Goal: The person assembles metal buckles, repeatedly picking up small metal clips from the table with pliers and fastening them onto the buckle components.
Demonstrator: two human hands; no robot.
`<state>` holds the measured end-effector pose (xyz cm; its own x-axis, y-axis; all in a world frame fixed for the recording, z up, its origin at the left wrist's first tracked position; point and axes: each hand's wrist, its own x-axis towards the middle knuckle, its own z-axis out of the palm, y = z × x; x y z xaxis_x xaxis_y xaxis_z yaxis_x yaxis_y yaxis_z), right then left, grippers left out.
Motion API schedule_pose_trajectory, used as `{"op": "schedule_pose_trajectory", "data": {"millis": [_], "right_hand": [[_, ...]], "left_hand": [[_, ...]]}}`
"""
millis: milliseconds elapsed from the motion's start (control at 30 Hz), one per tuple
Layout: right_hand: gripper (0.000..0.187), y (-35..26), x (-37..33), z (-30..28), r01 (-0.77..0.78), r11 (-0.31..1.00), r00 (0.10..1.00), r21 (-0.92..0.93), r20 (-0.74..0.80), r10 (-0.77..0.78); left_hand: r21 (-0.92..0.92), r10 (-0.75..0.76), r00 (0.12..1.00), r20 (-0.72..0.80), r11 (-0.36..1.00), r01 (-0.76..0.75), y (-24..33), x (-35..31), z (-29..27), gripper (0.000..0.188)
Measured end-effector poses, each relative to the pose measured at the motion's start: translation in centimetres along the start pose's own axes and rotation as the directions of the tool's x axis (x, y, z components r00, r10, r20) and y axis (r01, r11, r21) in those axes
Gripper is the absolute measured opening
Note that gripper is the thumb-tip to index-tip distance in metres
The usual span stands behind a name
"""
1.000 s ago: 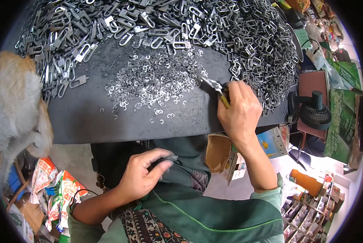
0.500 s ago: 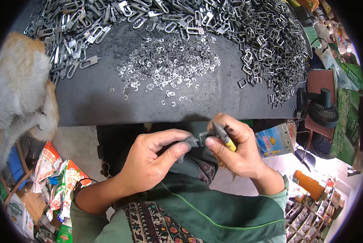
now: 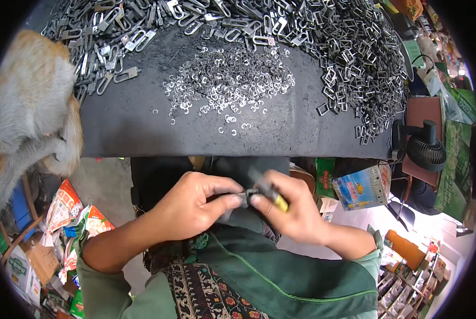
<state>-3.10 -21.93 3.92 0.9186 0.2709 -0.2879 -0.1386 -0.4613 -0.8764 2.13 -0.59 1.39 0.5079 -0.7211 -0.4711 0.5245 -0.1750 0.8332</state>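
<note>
Hands at work below the near edge of a dark table (image 3: pixel 153 139), seen from above through a fisheye lens whose black rim cuts off the corners. The left hand (image 3: pixel 187 207) pinches a small dark metal part (image 3: pixel 243 199) between thumb and forefinger; its remaining fingers are curled under and largely hidden. The right hand (image 3: pixel 291 210) closes around a yellow-handled tool (image 3: pixel 281 203), with its thumb at the same part. Motion blur smears the tool's grey head (its exact form cannot be read), and whether the two sets of fingertips touch cannot be told. A greyish shape (image 3: pixel 225 216) beneath the left thumb is likewise indistinct.

On the table, small C-shaped rings (image 3: pixel 227 80) form a loose central heap, a few lying apart nearer the edge. Rectangular metal frames (image 3: pixel 355 64) are piled at the right and slotted metal pieces (image 3: pixel 134 40) at the upper left; both piles overlap heavily and run out of view at the top. A furry animal (image 3: pixel 30 95) at the left is only partly shown, its head not visible. A black fan (image 3: pixel 426 151) stands at the right.
</note>
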Motion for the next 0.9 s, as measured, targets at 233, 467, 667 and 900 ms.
{"op": "schedule_pose_trajectory", "data": {"millis": [233,467,667,900], "right_hand": [[0.025,-0.9,1.5,-0.7,-0.266,0.92,0.964,0.288,0.081,0.253],[0.043,-2.1,4.5,-2.2,0.009,0.46,0.935,-0.888,-0.155,-0.318],[0.043,-2.0,5.1,-1.9,0.024,0.317,0.906,-0.948,-0.113,-0.407],[0.04,-2.7,5.3,-1.9,0.028,0.312,0.932,-0.95,-0.089,-0.352]], "left_hand": [[0.349,0.324,0.92,-0.22,0.907,-0.235,-0.8,-1.4,1.2,0.021],[-0.43,-0.026,0.999,0.035,0.902,0.039,-2.8,-2.3,-0.6,0.028],[-0.301,0.115,0.991,-0.07,0.945,-0.131,-3.1,-1.9,-0.5,0.021],[-0.021,0.314,0.928,-0.199,0.946,-0.324,-3.6,-1.5,-0.7,0.016]]}}
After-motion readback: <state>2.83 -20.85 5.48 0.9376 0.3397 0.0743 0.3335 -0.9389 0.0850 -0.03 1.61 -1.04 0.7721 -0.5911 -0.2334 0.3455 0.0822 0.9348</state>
